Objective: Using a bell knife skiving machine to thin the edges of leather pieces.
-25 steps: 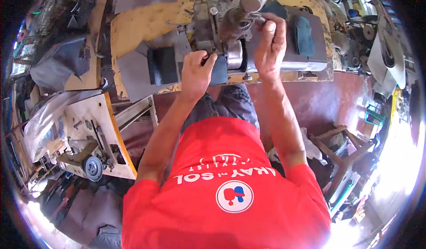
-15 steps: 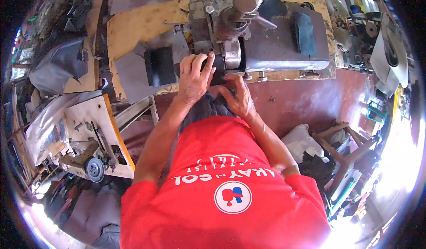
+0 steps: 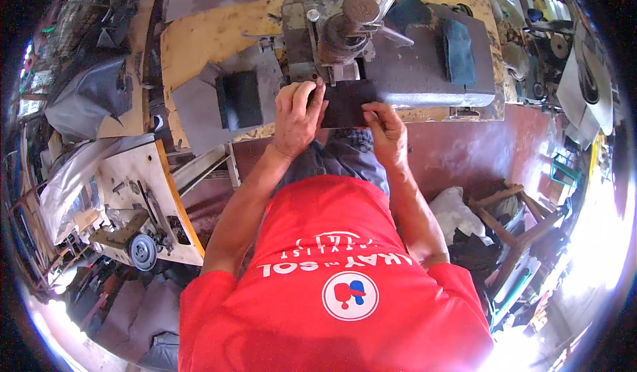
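Observation:
A dark, flat rectangular piece of leather-like material (image 3: 348, 109) stretches between my hands at the front of a worn metal bench machine (image 3: 344, 40). My right hand (image 3: 389, 135) pinches its right edge between thumb and fingers. At its left end is my left hand (image 3: 296, 119), fingers bent together on the piece; the thumb's grip is partly hidden. The piece covers most of the machine's shiny metal cylinder (image 3: 346, 72). Left of my left hand, a black rectangular piece (image 3: 240, 100) rests on grey sheet material (image 3: 199, 107).
The machine stands on a worn yellow tabletop (image 3: 219, 37). A dark blue folded piece (image 3: 458, 52) lies on the machine's right-hand cover. At lower left is a board with a grey pulley wheel (image 3: 142, 251). A wooden stool (image 3: 517, 223) and a white sack (image 3: 456, 214) are at right.
My right hand has moved right and turned more upright, drawing out the dark piece, which now shows wide between my hands. The left hand has shifted slightly right.

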Motion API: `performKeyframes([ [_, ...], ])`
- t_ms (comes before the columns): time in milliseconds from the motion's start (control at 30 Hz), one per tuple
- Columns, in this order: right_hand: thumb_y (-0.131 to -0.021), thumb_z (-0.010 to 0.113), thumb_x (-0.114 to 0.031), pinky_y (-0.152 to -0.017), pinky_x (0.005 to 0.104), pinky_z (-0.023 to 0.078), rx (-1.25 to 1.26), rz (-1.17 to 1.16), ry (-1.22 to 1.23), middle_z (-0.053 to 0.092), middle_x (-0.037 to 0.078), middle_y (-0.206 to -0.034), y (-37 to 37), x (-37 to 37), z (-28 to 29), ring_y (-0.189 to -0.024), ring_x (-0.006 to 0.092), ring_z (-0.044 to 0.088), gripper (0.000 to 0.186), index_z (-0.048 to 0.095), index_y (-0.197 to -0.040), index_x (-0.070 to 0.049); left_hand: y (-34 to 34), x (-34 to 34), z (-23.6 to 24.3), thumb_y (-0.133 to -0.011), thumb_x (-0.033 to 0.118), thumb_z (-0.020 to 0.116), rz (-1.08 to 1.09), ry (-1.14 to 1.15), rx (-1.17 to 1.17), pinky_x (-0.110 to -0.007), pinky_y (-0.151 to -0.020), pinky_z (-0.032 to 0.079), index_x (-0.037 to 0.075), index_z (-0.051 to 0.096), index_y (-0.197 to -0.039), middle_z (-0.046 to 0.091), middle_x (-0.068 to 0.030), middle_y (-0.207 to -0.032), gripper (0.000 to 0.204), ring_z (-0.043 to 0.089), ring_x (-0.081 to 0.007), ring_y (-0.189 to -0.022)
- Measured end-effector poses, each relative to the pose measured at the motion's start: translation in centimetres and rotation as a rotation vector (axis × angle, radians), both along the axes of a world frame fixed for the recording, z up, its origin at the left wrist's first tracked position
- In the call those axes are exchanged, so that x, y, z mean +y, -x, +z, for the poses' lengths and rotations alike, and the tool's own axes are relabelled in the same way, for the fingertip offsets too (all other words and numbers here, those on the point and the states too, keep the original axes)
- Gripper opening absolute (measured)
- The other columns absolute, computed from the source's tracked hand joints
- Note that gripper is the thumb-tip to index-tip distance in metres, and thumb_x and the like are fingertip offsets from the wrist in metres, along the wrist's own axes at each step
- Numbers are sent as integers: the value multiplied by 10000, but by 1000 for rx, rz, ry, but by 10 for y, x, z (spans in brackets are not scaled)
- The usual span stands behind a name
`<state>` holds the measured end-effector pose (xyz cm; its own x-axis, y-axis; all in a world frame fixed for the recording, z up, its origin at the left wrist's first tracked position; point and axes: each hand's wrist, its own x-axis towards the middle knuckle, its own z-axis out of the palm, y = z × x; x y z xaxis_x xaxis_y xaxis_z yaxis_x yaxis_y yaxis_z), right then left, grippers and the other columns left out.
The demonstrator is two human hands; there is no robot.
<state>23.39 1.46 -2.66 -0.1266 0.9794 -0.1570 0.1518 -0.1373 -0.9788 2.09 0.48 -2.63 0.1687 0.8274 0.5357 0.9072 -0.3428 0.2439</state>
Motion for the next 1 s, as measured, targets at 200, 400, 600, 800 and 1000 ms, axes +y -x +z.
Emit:
performKeyframes([
  [200,-945,624,-12,-794,220,464,-51,-69,-126,657,5,-943,-37,5,27,-892,65,580,151,655,-1090,-36,2,-2,2,-834,174,722,5,27,-69,-486,-940,399,16,568,-1326,488,-117,-1228,539,490,-324,-1097],
  [400,-838,594,63,-727,393,542,-389,397,-608,665,146,-923,-55,-4,95,-813,306,677,258,564,-1074,-37,3,-28,83,-817,306,756,-83,46,-381,-526,-982,365,41,436,-1438,484,-149,-1278,747,499,-352,-1126],
  [600,-802,576,1,-749,483,534,-419,748,-560,658,182,-981,20,12,102,-878,404,664,338,532,-1135,-33,10,-20,102,-860,170,684,-402,372,-144,-465,-941,419,62,455,-1400,581,-98,-1076,596,568,-286,-980],
  [800,-900,681,-85,-743,327,523,-235,-193,-846,656,87,-955,24,65,111,-805,177,647,279,569,-1154,-67,21,-4,43,-852,72,689,-44,328,-257,-427,-742,485,86,619,-1088,601,-126,-878,247,605,-333,-839],
  [1000,-1015,562,-243,-720,323,492,-409,204,-514,669,109,-833,17,119,160,-767,192,628,269,661,-1007,7,10,7,36,-838,94,714,71,178,-335,-398,-594,482,92,642,-949,578,-91,-799,132,605,-296,-688],
])
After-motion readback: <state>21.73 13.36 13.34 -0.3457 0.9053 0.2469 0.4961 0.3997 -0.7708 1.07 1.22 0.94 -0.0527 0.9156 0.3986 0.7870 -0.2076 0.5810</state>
